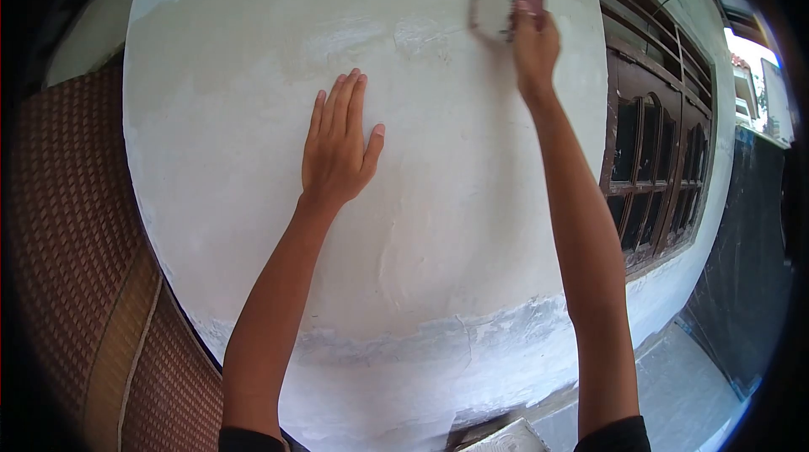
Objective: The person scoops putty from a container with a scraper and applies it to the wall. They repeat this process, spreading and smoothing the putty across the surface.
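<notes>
A pale plastered wall (438,165) fills the middle of the view, with uneven whitish patches near its top. My left hand (339,144) lies flat against it, fingers stretched upward, thumb apart and nothing held. Higher up and to the right, my right hand (536,43) grips what looks like a reddish-brown piece of sandpaper (533,7) against the wall. Its left part shows a dark red rim around a pale middle, blurred by motion. My right fingers partly cover it.
A brown wooden window (657,149) with dark panes is set in the wall at right. Woven brown panels (67,199) stand at left. Rough, bluish-white plaster (396,368) runs along the wall's base. A dark sheet (742,258) stands at far right, near a grey ledge (683,385).
</notes>
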A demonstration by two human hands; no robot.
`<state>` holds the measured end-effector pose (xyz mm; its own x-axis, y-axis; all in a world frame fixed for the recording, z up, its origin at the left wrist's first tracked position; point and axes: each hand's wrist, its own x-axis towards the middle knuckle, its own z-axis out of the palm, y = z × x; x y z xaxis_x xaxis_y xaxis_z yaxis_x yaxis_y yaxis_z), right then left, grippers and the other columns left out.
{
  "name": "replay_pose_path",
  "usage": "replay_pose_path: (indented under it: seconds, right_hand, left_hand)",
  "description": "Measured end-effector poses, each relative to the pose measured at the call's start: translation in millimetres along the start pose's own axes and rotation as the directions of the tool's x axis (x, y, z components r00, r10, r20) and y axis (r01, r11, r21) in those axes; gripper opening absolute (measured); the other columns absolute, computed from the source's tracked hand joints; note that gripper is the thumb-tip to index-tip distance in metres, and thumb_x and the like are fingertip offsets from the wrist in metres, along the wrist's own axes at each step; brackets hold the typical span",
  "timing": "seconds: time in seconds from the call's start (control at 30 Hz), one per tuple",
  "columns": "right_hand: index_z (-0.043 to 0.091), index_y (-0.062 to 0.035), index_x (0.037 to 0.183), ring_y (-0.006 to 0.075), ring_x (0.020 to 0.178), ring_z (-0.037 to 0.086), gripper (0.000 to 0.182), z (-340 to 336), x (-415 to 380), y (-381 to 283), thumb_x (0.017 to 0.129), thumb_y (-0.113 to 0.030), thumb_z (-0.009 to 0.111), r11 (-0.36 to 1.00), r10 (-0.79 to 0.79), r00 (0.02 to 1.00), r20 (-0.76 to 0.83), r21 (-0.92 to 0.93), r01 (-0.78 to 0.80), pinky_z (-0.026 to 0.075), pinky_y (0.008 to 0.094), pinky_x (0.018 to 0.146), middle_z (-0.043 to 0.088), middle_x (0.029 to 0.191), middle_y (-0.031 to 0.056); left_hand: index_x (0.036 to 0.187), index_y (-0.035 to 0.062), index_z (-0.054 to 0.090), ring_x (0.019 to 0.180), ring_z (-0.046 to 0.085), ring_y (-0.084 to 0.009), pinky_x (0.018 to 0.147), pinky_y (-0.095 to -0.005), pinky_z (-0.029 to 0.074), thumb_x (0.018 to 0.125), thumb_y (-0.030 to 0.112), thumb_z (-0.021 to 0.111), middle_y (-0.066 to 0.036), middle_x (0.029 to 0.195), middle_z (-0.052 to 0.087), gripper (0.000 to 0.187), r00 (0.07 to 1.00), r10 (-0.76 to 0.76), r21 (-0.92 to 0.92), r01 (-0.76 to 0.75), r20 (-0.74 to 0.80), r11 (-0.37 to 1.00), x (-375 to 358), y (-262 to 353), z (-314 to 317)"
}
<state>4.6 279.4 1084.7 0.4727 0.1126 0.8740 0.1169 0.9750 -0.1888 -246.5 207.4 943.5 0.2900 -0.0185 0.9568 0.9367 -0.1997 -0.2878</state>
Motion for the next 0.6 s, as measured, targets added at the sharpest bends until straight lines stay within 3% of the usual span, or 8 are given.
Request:
replay_pose_path:
  seconds: [0.07, 0.13, 0.2, 0.33, 0.37, 0.5, 0.57, 0.6]
  right_hand:
    - [0.064, 0.0014, 0.104, 0.0259, 0.086, 0.067, 0.034, 14, -27, -13, 0.094, -0.03, 0.057, 0.996, -0.088, 0.975, 0.206, -0.008, 0.091, 0.051, 0.0382, 0.078, 0.069, 0.093, 0.0178]
    - [0.064, 0.0007, 0.107, 0.0297, 0.086, 0.067, 0.035, 18, -45, -31, 0.094, -0.031, 0.057, 0.968, -0.029, 0.933, 0.359, -0.222, 0.116, 0.051, 0.0402, 0.079, 0.069, 0.091, 0.0196]
    - [0.063, 0.0012, 0.108, 0.0319, 0.087, 0.067, 0.034, 14, -36, -16, 0.093, -0.029, 0.057, 0.947, -0.09, 0.946, 0.31, -0.268, 0.178, 0.051, 0.0404, 0.079, 0.069, 0.094, 0.0201]
    - [0.064, 0.0019, 0.105, 0.0267, 0.087, 0.067, 0.035, -24, -5, 1, 0.094, -0.029, 0.055, 0.981, 0.078, 0.979, -0.19, -0.163, -0.11, 0.051, 0.0388, 0.078, 0.069, 0.095, 0.0165]
    - [0.064, 0.0019, 0.105, 0.0267, 0.087, 0.067, 0.035, -22, -6, 1, 0.094, -0.029, 0.055, 0.981, 0.079, 0.979, -0.187, -0.162, -0.11, 0.051, 0.0388, 0.078, 0.069, 0.095, 0.0165]
    - [0.065, 0.0001, 0.099, 0.021, 0.08, 0.064, 0.032, 11, -30, -12, 0.096, -0.03, 0.054, 0.994, -0.097, 0.992, 0.082, 0.056, 0.092, 0.049, 0.0347, 0.072, 0.068, 0.087, 0.0125]
    - [0.064, 0.0009, 0.101, 0.0363, 0.084, 0.065, 0.034, 35, -51, -26, 0.093, -0.032, 0.058, 0.969, -0.226, 0.922, 0.313, -0.022, 0.245, 0.049, 0.0428, 0.078, 0.068, 0.091, 0.0209]
    - [0.064, 0.0001, 0.102, 0.0398, 0.088, 0.064, 0.034, 40, -59, -36, 0.092, -0.032, 0.059, 0.973, -0.176, 0.902, 0.394, -0.068, 0.219, 0.047, 0.0456, 0.083, 0.068, 0.093, 0.0228]
  left_hand:
    - [0.147, 0.0007, 0.029, 0.14, 0.031, -0.0297, 0.118, -0.0473, 0.021, 0.095, 0.022, 0.045, -0.013, 0.151, 0.034, 0.059, 1.0, -0.003, 0.002, 0.003, 0.004, 1.0, 1, 0, 0]
    - [0.147, 0.0008, 0.029, 0.14, 0.031, -0.0299, 0.117, -0.0475, 0.022, 0.095, 0.023, 0.045, -0.013, 0.151, 0.035, 0.059, 1.0, 0.009, -0.013, -0.009, -0.006, 1.0, -1, -2, -1]
    - [0.147, 0.0008, 0.029, 0.14, 0.032, -0.03, 0.117, -0.0475, 0.022, 0.095, 0.022, 0.045, -0.014, 0.151, 0.034, 0.059, 1.0, 0.012, -0.015, -0.012, -0.003, 1.0, 0, -2, -2]
    - [0.147, 0.0003, 0.029, 0.14, 0.032, -0.0303, 0.117, -0.0477, 0.022, 0.095, 0.021, 0.047, -0.014, 0.151, 0.034, 0.059, 1.0, 0.003, -0.007, -0.003, -0.006, 1.0, -1, 0, -1]
    - [0.147, 0.0003, 0.029, 0.14, 0.032, -0.0303, 0.117, -0.0477, 0.022, 0.095, 0.021, 0.047, -0.014, 0.151, 0.034, 0.059, 1.0, 0.001, -0.005, -0.001, -0.006, 1.0, -2, 1, -1]
    - [0.147, -0.0004, 0.029, 0.141, 0.031, -0.0307, 0.117, -0.0478, 0.022, 0.094, 0.02, 0.047, -0.015, 0.151, 0.034, 0.059, 1.0, 0.002, 0.014, -0.002, -0.015, 1.0, 0, 2, 1]
    - [0.147, -0.0008, 0.029, 0.141, 0.031, -0.0308, 0.117, -0.0477, 0.022, 0.094, 0.02, 0.047, -0.015, 0.151, 0.034, 0.06, 1.0, 0.003, 0.007, -0.003, -0.007, 1.0, 0, 0, -1]
    - [0.147, -0.001, 0.029, 0.141, 0.031, -0.0309, 0.117, -0.0478, 0.022, 0.094, 0.02, 0.047, -0.015, 0.151, 0.034, 0.06, 1.0, 0.006, -0.006, -0.006, -0.015, 1.0, -1, -2, -1]
